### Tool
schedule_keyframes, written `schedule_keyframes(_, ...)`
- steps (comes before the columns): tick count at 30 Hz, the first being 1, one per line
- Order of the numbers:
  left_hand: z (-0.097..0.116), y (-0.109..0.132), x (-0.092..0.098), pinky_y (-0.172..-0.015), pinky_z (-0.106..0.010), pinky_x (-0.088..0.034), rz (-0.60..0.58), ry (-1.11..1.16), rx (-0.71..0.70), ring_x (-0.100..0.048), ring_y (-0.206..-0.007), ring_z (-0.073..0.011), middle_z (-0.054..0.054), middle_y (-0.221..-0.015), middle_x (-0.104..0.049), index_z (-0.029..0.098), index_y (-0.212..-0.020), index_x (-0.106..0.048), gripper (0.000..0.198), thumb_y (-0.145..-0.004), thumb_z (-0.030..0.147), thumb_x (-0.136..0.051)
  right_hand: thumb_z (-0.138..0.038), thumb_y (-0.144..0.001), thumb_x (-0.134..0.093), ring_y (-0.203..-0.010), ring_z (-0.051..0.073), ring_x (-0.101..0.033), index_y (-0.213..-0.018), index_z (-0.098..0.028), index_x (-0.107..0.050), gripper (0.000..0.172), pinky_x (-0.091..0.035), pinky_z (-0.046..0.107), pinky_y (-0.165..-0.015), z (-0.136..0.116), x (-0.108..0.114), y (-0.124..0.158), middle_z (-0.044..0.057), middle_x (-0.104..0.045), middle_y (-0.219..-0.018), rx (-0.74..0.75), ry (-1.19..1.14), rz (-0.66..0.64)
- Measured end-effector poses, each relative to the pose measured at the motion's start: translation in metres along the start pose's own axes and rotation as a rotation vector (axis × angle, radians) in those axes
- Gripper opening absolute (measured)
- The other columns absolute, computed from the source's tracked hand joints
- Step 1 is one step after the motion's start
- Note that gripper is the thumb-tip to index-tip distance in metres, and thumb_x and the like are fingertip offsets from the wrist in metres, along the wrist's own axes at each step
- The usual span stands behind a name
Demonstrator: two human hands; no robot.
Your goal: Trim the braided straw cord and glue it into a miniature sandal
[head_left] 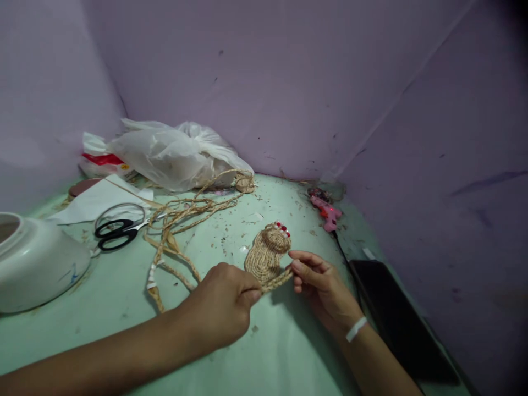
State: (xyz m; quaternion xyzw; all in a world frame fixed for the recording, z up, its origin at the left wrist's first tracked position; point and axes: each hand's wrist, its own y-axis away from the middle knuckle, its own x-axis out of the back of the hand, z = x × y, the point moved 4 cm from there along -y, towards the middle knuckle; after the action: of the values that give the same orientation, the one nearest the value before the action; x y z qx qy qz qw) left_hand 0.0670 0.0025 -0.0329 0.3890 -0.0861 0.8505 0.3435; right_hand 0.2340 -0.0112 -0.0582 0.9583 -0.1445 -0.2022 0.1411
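A short stretch of braided straw rope [276,282] runs between my two hands. My left hand [229,302] is closed in a fist around its near-left end. Thumb and fingers of my right hand [319,280] pinch the other end. Just beyond the stretch lies a coiled rope piece [264,253], flat and rounded, with a smaller raised coil and red and white beads [282,228] at its top edge. Whether the held rope joins this piece, I cannot tell. More loose rope [181,220] lies tangled to the left of my left hand.
Black-handled scissors [117,235] and white paper [103,198] lie left, behind a white pot [45,264]. A plastic bag [177,154] rests against the wall. A pink glue gun [325,212] trails a black cord at right, near a black flat device [400,319].
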Motion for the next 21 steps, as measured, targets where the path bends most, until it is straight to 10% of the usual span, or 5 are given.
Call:
schedule_keyframes(7,-0.012,0.001,-0.003,-0.051,-0.026,-0.03,0.04,-0.012,0.279,-0.051,-0.056,-0.0152,-0.002,-0.059,-0.059,0.021,-0.066,-0.064,0.02,-0.073,0.031,-0.047,-0.023,-0.041,-0.083,-0.039,0.006,-0.05,-0.064,-0.012,-0.069,0.029,-0.043,0.017,-0.037,0.005,0.004,-0.005,0.0,-0.061,-0.052,-0.031,0.039,0.048)
schedule_keyframes(16,-0.008,0.005,-0.016,-0.062,-0.033,-0.036,0.061,-0.13,0.042,-0.052,-0.067,-0.02,-0.006,-0.066,-0.062,0.02,-0.064,-0.062,0.019,-0.073,0.023,-0.045,-0.033,-0.054,-0.078,-0.04,0.008,-0.05,-0.056,-0.014,-0.065,0.023,-0.04,0.018,-0.041,0.01,0.009,-0.009,0.0,-0.057,-0.044,0.136,0.175,0.039)
schedule_keyframes(21,-0.015,0.0,0.004,-0.062,-0.033,-0.035,0.111,-0.212,0.146,-0.052,-0.068,-0.0207,-0.006,-0.066,-0.061,0.021,-0.065,-0.062,0.023,-0.075,0.026,-0.042,-0.035,-0.064,-0.07,-0.056,0.013,-0.058,-0.081,-0.018,-0.067,0.024,-0.047,0.025,-0.054,-0.004,0.026,-0.018,0.004,-0.066,-0.069,0.317,0.383,0.215)
